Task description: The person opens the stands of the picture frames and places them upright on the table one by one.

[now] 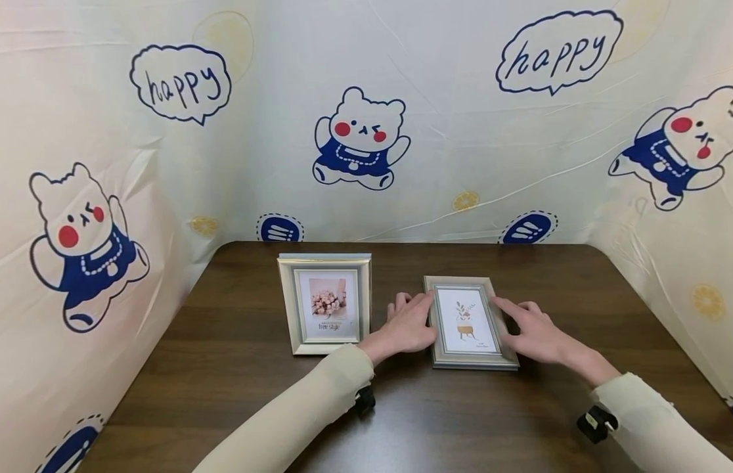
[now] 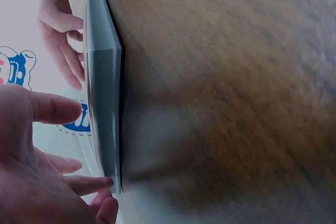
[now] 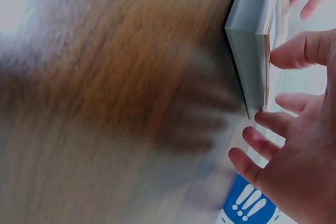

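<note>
A picture frame (image 1: 464,322) with a potted-plant print lies face up on the table, right of the middle. My left hand (image 1: 406,325) is at its left edge, fingers extended, with the fingertips right at the side in the left wrist view. At the opposite edge is my right hand (image 1: 538,332), its thumb and fingers spread along the border. The right wrist view shows this thumb (image 3: 296,51) beside the frame's upper face. Left of my left hand, a second picture frame (image 1: 328,309) with a flower picture stands upright, tilted slightly back.
The dark wooden table (image 1: 236,387) has rounded back corners. A pale cloth (image 1: 449,131) printed with cartoon bears and the word "happy" surrounds it at the back and sides. Black wrist devices sit at both cream sleeves (image 1: 295,420).
</note>
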The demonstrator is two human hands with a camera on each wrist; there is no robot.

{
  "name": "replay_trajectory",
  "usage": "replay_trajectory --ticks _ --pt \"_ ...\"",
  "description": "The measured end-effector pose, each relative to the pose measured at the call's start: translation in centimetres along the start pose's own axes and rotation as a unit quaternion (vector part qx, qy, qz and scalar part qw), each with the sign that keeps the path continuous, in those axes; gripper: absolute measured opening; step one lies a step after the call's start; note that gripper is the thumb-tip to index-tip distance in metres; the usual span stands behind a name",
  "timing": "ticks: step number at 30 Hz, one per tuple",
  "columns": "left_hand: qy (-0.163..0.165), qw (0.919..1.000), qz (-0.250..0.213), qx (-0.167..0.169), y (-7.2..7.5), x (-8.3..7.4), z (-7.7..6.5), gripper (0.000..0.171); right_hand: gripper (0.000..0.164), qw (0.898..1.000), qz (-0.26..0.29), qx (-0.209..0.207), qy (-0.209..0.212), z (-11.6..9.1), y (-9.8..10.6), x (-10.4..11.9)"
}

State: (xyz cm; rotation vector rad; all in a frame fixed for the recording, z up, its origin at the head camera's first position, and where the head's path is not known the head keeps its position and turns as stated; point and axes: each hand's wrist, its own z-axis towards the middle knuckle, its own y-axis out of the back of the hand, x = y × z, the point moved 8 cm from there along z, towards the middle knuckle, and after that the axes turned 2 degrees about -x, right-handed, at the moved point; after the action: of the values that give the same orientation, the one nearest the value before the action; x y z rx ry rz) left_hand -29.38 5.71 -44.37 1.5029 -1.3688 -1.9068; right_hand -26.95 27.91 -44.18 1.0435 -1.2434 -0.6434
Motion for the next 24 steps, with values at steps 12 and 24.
replay_trajectory --ticks 12,24 --pt "0.002 0.9998 0.017 0.011 0.01 0.09 -0.01 0.081 0.082 1.0 -0.004 0.024 0.004 0.31 -0.12 -0.54" --pt "0.01 0.9991 0.036 0.022 -0.24 0.57 0.0 0.079 0.088 0.999 -0.015 0.045 -0.003 0.3 -0.07 -0.76"
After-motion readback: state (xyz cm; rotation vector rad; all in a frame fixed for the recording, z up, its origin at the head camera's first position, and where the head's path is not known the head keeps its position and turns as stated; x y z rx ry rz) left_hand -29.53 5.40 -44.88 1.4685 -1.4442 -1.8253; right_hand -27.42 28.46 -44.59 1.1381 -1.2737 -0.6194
